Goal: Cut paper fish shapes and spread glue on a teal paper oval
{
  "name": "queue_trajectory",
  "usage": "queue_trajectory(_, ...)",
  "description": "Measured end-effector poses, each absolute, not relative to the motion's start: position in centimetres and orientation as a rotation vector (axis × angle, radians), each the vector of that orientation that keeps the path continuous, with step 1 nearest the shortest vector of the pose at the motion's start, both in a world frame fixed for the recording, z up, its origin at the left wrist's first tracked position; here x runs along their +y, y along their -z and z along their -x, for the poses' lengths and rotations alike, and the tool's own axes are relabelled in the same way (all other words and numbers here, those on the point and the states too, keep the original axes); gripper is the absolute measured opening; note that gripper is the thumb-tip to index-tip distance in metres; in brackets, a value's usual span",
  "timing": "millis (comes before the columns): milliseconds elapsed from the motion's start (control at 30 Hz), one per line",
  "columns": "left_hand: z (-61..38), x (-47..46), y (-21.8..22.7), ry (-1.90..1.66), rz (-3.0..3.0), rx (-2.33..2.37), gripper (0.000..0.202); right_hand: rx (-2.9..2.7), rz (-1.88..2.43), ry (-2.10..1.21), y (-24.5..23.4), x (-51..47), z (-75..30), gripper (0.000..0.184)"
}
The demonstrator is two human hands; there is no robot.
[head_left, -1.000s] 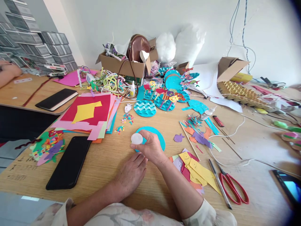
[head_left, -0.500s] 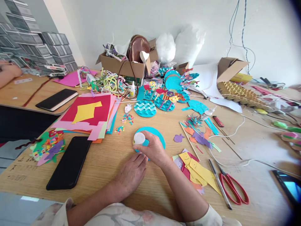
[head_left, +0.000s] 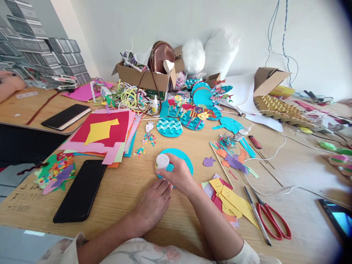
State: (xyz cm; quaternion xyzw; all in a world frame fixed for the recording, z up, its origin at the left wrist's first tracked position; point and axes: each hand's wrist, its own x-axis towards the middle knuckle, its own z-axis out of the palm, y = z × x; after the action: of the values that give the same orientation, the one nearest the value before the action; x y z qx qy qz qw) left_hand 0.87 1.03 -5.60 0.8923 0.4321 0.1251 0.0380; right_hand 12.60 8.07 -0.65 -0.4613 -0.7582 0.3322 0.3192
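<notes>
My right hand (head_left: 180,175) is closed around a small white glue bottle (head_left: 162,161), its base facing me and its tip down at the left edge of a turquoise paper disc (head_left: 182,157) lying on the wooden table (head_left: 132,190). Just below it, my left hand (head_left: 154,203) rests flat on the table with fingers stretched toward the disc's near edge. A small purple paper fish (head_left: 209,161) lies right of the disc.
A black phone (head_left: 81,190) lies left, beside stacked coloured paper (head_left: 103,134). Yellow and pink scraps (head_left: 229,200), a pen (head_left: 257,216) and red scissors (head_left: 273,220) lie right. Finished turquoise discs (head_left: 169,127) and a cardboard box (head_left: 145,77) sit behind. Another person's hand (head_left: 9,83) shows far left.
The glue bottle in my right hand has shifted slightly right and tilted more upright over the disc's edge. My left hand has stayed put.
</notes>
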Motion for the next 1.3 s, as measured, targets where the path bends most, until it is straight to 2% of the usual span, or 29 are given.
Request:
queue_trajectory(267,-0.92,1.12,5.59,-0.355,-2.749,1.327,0.023,-2.023,1.261,-0.846,0.21,7.8,-12.47,0.022)
queue_trajectory(867,-0.87,1.03,6.14,-0.424,-2.806,1.332,0.024,-1.891,1.342,-0.961,0.29,7.95,-12.36,0.021)
queue_trajectory(1033,-0.83,0.99,6.11,-0.419,-2.797,1.324,0.025,-1.873,1.295,-0.97,0.42,7.92,-12.43,0.033)
queue_trajectory(1300,-0.88,1.06,6.1,-0.384,-2.758,1.331,0.023,-1.91,1.275,-0.962,-0.1,7.68,-12.41,0.02)
